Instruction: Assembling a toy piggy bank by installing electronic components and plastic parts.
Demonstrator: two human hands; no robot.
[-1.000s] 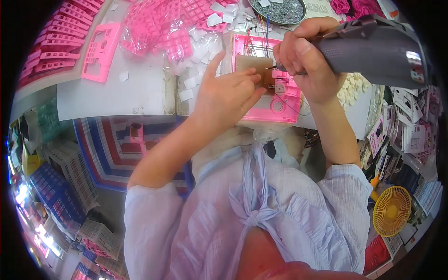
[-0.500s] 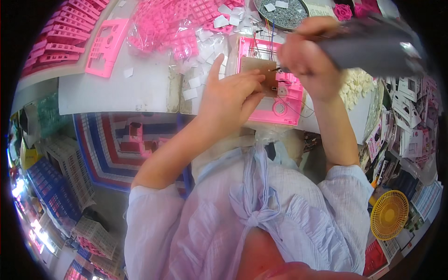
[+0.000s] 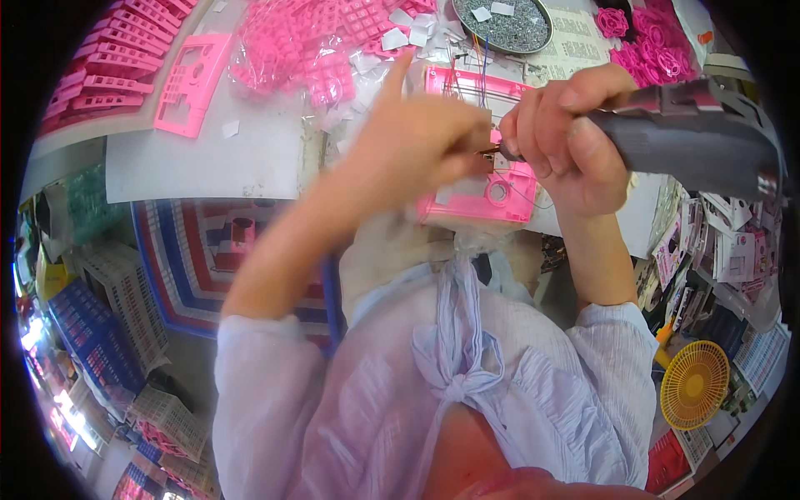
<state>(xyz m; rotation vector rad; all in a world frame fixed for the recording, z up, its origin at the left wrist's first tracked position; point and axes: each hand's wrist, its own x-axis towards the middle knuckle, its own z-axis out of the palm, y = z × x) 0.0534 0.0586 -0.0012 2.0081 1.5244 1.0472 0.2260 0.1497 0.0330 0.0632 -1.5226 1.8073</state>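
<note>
A pink plastic housing [image 3: 467, 204] with thin coloured wires lies on the white table [image 3: 208, 158] right in front of me. My left hand [image 3: 417, 137] rests on top of it, fingers pinched near the middle, index finger raised. My right hand [image 3: 567, 137] grips a thick grey electric screwdriver [image 3: 692, 142], whose tip meets the housing between the two hands. What the left fingers pinch is hidden.
A bag of pink plastic parts [image 3: 308, 46] and a pink frame [image 3: 192, 83] lie at the back left. A round tray of small screws [image 3: 502, 21] stands at the back. Pink rose pieces [image 3: 658, 50] lie back right. A yellow fan [image 3: 694, 385] sits low right.
Both hands and the housing have come closer to me and lower in the view. The screwdriver has tilted down toward the housing.
</note>
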